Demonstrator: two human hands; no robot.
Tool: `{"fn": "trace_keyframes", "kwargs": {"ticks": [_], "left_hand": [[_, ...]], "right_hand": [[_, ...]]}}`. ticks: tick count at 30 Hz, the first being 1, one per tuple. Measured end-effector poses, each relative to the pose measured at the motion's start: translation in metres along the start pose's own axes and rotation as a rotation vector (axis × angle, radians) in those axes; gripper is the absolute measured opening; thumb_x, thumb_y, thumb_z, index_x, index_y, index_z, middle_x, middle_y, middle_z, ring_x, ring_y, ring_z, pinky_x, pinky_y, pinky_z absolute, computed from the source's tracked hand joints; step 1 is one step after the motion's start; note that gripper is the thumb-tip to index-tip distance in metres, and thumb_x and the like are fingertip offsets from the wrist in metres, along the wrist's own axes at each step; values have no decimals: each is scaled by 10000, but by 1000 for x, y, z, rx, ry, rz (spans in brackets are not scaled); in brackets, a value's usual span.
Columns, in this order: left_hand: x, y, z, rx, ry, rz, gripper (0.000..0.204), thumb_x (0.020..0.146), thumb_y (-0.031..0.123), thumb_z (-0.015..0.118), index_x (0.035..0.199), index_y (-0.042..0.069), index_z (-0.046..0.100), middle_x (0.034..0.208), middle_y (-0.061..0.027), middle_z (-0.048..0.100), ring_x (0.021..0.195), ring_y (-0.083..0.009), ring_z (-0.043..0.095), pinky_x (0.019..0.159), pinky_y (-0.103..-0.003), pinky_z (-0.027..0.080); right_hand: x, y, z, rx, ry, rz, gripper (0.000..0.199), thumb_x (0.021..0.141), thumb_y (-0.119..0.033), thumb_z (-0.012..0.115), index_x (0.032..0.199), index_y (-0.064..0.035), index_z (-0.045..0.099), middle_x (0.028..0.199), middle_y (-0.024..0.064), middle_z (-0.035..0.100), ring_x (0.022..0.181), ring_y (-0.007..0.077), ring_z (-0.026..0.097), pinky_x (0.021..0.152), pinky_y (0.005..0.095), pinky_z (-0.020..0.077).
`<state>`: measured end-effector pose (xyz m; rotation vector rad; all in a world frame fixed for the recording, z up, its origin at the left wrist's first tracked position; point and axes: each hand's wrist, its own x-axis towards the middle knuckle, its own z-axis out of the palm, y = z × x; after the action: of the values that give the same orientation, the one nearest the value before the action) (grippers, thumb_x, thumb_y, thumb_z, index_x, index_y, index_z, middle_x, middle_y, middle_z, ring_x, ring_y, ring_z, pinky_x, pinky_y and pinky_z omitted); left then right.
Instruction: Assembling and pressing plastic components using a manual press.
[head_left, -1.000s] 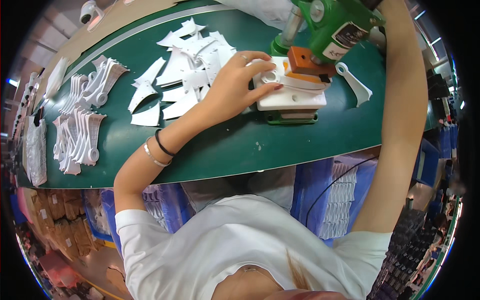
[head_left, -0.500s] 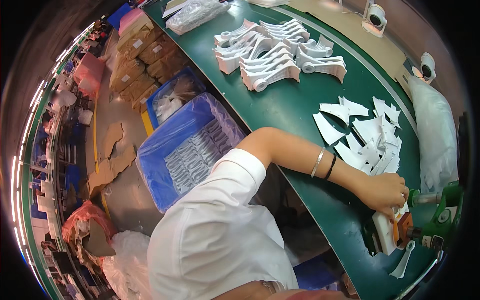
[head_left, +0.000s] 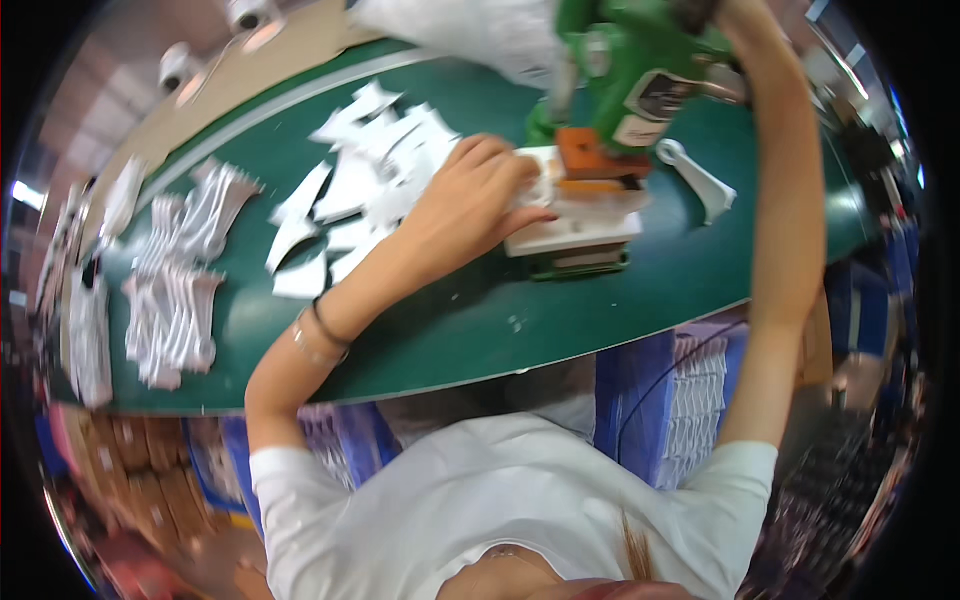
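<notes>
My left hand [head_left: 475, 195] reaches over the white fixture block [head_left: 575, 235], fingers curled on a small white plastic part [head_left: 545, 172] and thumb stretched along the block. An orange pressing block [head_left: 588, 155] of a green hand press [head_left: 645, 75] sits over the fixture beside my fingertips. My right arm runs up along the right side to the press top. There my right hand [head_left: 735, 12] is mostly cut off by the upper edge, close to a dark part of the press, its fingers hidden. To the right of the fixture lies a white handle-shaped plastic piece [head_left: 698, 180].
Loose white curved panels [head_left: 375, 165] lie left of the press. Farther left stand rows of white plastic brackets [head_left: 170, 320]. A clear plastic bag [head_left: 470, 30] lies behind. Blue bins of parts, one a lined bin [head_left: 690, 400], stand below the green table's [head_left: 480, 345] near edge.
The view has swung round, bringing the press to the upper middle and my right arm into sight, raised to the press. My left hand is still at the fixture.
</notes>
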<state>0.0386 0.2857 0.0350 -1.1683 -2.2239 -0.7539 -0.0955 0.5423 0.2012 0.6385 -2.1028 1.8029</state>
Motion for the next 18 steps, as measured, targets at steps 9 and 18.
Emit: {"fn": "trace_keyframes", "kwargs": {"ticks": [9,18], "left_hand": [[26,72,-5,-315,-122,193,383,800,255,760,1060,35,585,875,-100,594,799,-267,607,675,-363,531],[29,110,8,-182,39,429,424,734,87,702,1155,132,674,984,-99,648,753,-187,647,631,-264,547]], "right_hand": [[-232,-59,-6,-681,-281,-375,423,775,-53,724,1190,-51,638,990,98,683,803,227,653,698,268,505],[-248,-54,-31,-654,-435,119,456,747,-22,715,1194,-75,641,959,132,691,851,270,677,767,336,531]]}}
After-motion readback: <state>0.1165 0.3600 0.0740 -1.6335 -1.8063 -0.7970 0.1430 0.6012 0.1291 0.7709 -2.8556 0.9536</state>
